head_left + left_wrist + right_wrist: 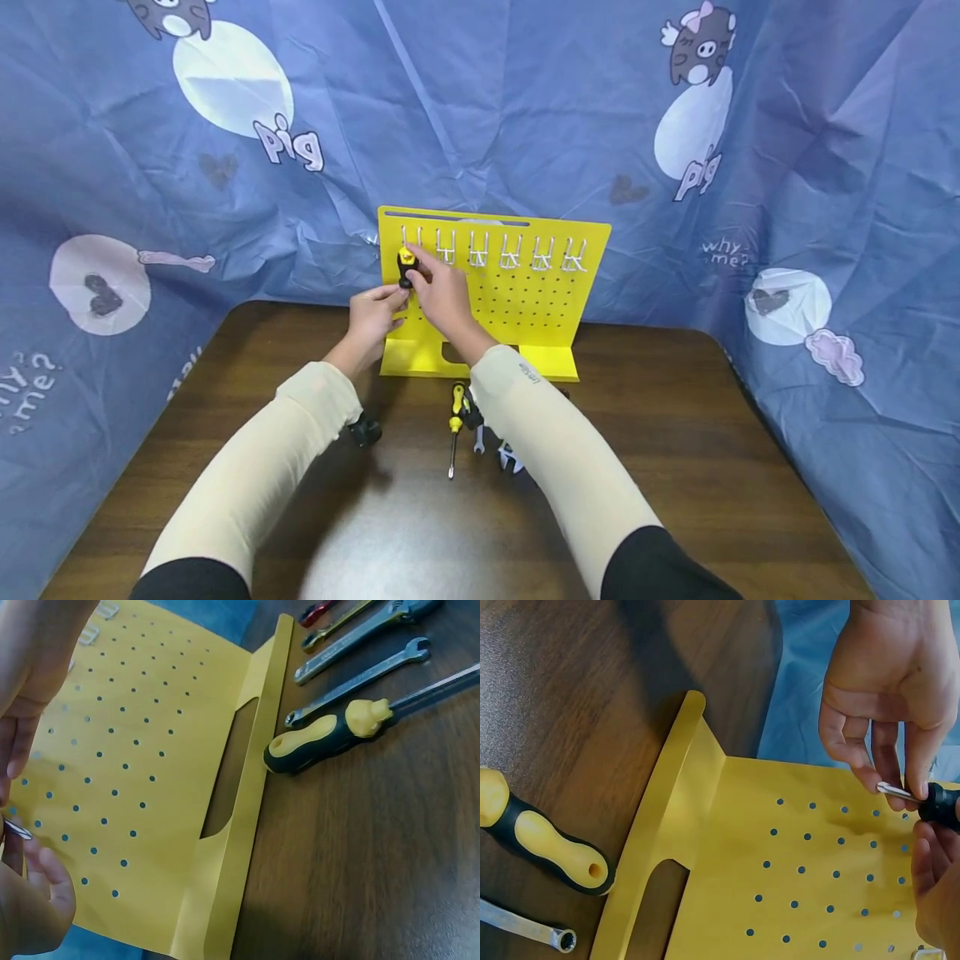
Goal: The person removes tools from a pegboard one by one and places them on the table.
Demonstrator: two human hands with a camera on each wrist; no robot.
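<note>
A stubby screwdriver (406,265) with a black and yellow handle and short shank (898,792) is held upright, tip down, before the left end of the yellow pegboard (517,312). My right hand (444,293) grips its handle from the right, fingers near the yellow top. From below left, my left hand (372,318) pinches the lower end of the handle, where the shank comes out. The left wrist view shows the shank tip (19,829) beside the left fingers. Both hands partly cover the leftmost metal hook (419,234).
More double hooks (511,252) line the board's upper part. On the table lie a longer yellow-black screwdriver (455,425), a combination wrench (360,682), an adjustable wrench (352,641) and other tools, partly behind the right forearm. A black object (365,430) sits by the left sleeve.
</note>
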